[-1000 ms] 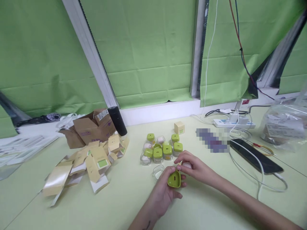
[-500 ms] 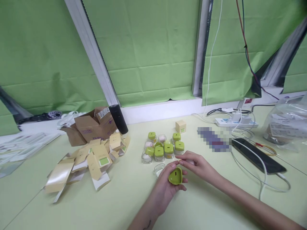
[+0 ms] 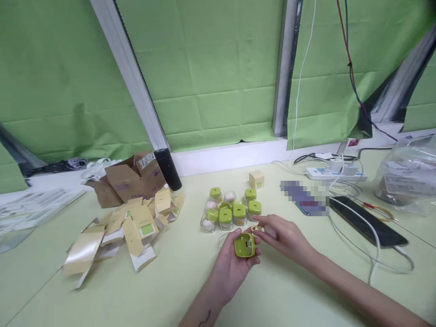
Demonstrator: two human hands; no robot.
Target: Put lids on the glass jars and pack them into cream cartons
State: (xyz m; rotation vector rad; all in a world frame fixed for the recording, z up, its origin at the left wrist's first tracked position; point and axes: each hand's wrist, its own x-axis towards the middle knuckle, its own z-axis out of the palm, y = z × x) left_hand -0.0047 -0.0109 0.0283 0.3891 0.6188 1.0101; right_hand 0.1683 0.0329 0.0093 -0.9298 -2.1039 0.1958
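Right now, at the near middle of the tabletop [image 3: 177,281], the left hand [image 3: 231,263] curls around a green lid [image 3: 243,247], hollow side showing, while the right hand [image 3: 284,234] pinches a small tan piece [image 3: 255,228] just beside the lid's far right edge. A clear cup [image 3: 221,240] sits partly hidden behind the left hand, and a cluster of small containers [image 3: 225,216] stands just beyond. Opened boxes [image 3: 141,222] crowd the left, before a brown carton [image 3: 132,181]; at right, a white cable [image 3: 377,258] crosses a black phone [image 3: 385,232].
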